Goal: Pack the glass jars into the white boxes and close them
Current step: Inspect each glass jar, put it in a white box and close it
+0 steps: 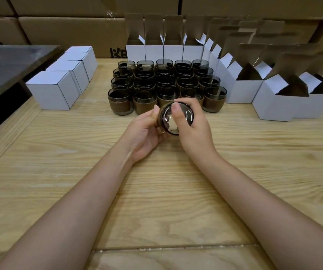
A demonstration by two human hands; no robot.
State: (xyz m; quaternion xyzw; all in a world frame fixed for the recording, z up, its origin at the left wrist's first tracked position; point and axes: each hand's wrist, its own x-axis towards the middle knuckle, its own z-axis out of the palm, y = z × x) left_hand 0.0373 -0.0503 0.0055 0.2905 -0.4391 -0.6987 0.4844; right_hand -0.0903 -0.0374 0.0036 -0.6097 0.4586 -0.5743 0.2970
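Head camera looks down at two bare arms over a pale wooden surface (156,191). Both hands hold one small round jar of dark smoky glass with a brown band round its body (173,121), just in front of a big bunch of the same jars (166,80) standing in rows. The left hand (147,133) cups the banded side with curled fingers, and the right hand (193,129) wraps round the other side with its thumb laid across the shiny round end, so each grip is closed on that one jar. The jar lies tipped over: a flat round end faces the camera, and its long axis runs from the person out toward the rows; whether that end is the mouth or the bottom cannot be told. The open white cardboard boxes (273,106) stand to the right of the grip, nearer the right hand, mouths up and brown flaps standing tall. Four closed white cardboard boxes (53,90) sit well off to the left. It looks like the jar must be turned to stand up, then go right and down into an open box. The glass is smooth, hard and slippery; the band looks rough and good to hold; the boxes are thin card with sharp folds.
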